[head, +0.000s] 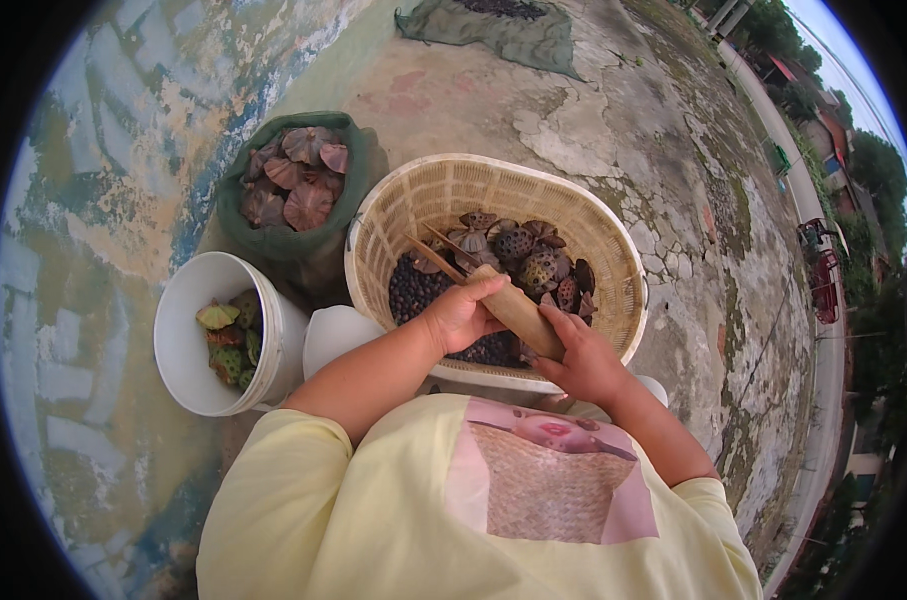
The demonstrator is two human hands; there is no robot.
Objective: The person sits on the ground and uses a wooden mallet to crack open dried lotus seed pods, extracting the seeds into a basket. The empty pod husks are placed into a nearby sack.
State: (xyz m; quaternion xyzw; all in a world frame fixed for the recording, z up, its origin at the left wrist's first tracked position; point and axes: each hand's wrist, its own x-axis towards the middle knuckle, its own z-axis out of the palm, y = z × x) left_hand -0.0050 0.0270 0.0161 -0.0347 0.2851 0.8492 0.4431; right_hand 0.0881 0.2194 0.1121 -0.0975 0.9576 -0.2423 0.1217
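A split bamboo tool (519,309) with two thin prongs lies across both hands, its prongs pointing up and left over the basket. My left hand (464,309) grips it near the base of the prongs. At its thick lower end, my right hand (590,358) holds the bamboo from the other side. Below is an oval cream plastic basket (491,171). Dark dried lotus seed pods (536,251) fill its far right part, while loose dark lotus seeds (416,289) cover the left and near part. My forearms and hands hide some of the seeds.
Left of the basket stands a green mesh sack (236,217) of dried lotus pods. Nearer is a white bucket (187,330) holding green and brownish pods. A painted, peeling wall (108,225) borders the left. Farther off, a green net (483,34) lies on cracked concrete (573,112).
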